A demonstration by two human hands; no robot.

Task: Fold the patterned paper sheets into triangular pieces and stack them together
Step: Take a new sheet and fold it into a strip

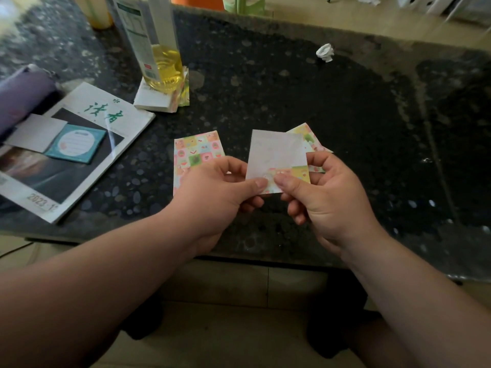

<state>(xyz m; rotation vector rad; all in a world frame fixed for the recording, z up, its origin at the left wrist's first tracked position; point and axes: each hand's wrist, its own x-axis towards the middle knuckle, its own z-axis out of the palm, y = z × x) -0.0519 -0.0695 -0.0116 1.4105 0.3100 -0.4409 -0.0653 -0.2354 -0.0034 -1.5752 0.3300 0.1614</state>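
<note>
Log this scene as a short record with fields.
held sheet: white side up, bottom edge folded up showing pattern
left hand: pinches held sheet's lower left
right hand: pinches its lower right
flat sheet: pattern up on table, left of held sheet
folded piece: behind held sheet, right side
spare stack: under bottle

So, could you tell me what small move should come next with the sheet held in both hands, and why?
Probably slide both thumbs outward along the turned-up strip to sharpen its crease. The left hand and right hand pinch the held sheet at its lower edge, white side up, and only that narrow patterned strip is folded over; no triangle is formed yet.
</note>
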